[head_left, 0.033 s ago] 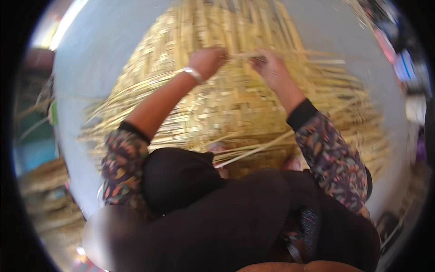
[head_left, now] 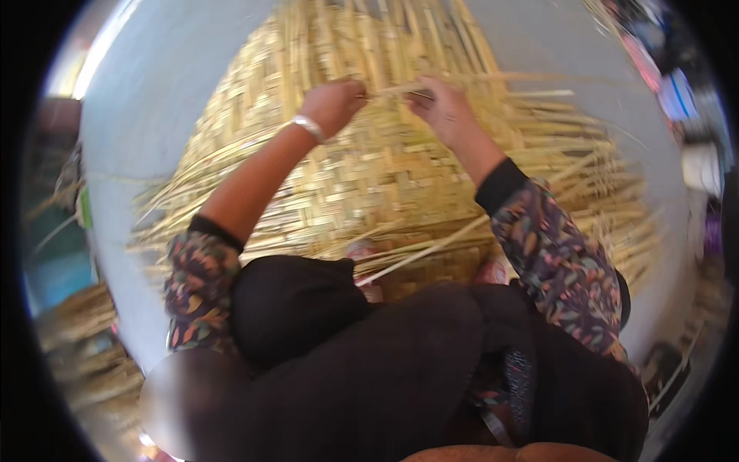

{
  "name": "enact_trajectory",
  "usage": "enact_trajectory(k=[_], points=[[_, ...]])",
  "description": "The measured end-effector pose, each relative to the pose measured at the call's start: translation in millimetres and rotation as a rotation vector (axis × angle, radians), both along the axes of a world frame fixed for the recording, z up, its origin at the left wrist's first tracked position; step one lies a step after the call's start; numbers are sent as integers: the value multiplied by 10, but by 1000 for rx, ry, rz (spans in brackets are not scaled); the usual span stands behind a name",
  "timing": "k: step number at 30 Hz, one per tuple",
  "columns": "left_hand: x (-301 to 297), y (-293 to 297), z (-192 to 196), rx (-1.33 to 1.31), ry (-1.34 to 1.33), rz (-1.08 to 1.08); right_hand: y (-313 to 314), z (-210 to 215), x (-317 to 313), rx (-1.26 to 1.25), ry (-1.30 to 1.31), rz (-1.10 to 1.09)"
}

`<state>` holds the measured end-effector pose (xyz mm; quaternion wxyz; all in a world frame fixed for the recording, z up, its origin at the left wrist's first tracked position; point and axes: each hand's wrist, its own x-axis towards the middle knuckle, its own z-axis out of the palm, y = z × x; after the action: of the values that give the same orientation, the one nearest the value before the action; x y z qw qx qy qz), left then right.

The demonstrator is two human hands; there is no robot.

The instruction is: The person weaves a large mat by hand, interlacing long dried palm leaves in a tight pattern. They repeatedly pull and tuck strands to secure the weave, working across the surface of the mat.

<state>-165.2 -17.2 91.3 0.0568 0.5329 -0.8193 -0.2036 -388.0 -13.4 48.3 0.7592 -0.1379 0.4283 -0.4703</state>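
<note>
A large mat of woven pale-yellow split-cane or bamboo strips (head_left: 362,181) lies on the floor before me, with loose strip ends fanning out at its sides and far end. Over its far part, my left hand (head_left: 335,105) is closed on one end of a thin flat strip (head_left: 395,90). My right hand (head_left: 444,114) pinches the same strip a little to the right. From there the strip runs on rightward, blurred. Something small and dark shows at the right fingertips; its kind cannot be made out. A white bracelet (head_left: 309,128) circles my left wrist.
Grey floor (head_left: 165,85) surrounds the mat. A pale loose strip (head_left: 423,257) crosses its near edge by my feet. At the right stand a white container (head_left: 701,168) and mixed household items; bundled brown material (head_left: 85,346) lies at the lower left.
The whole view has shifted slightly, so hands and mat sit a little further left. Both hands keep their hold on the strip.
</note>
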Motion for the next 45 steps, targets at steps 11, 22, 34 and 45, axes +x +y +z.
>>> enact_trajectory(k=[11,22,34,45], points=[[0,-68,28,65,146,19,72,103,-44,-101,105,95],[191,-283,231,1038,729,342,-109,301,-224,-337,158,170],[56,-408,168,536,595,177,-122,305,-280,-268,119,149],[421,-345,146,621,130,309,-177,-16,-435,-171,9,-115]])
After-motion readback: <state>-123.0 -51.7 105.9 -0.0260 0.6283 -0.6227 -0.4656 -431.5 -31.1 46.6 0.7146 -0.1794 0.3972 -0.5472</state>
